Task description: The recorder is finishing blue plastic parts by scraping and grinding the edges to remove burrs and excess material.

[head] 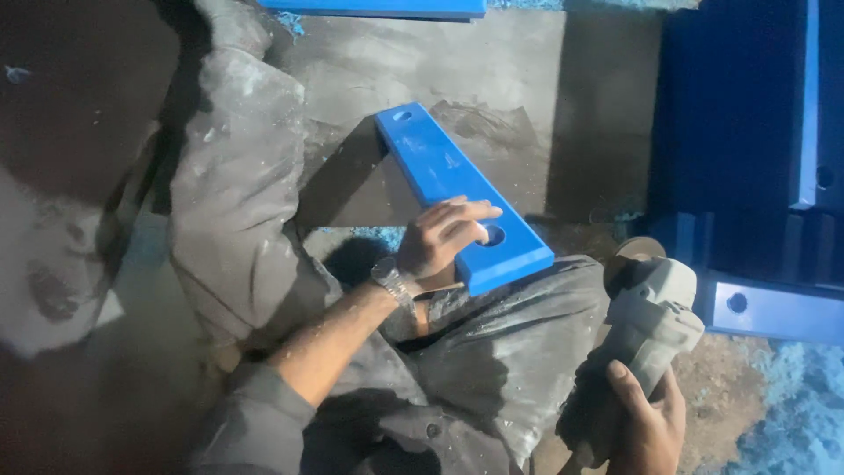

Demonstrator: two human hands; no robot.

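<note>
While we sit on the dusty floor, our left hand [442, 236] presses the near end of a blue plastic bar [448, 180] against our knee, fingers spread flat beside its hole. Our right hand [649, 420] grips a grey angle grinder [652, 318], fingers wrapped round its body, disc just right of the bar's end.
</note>
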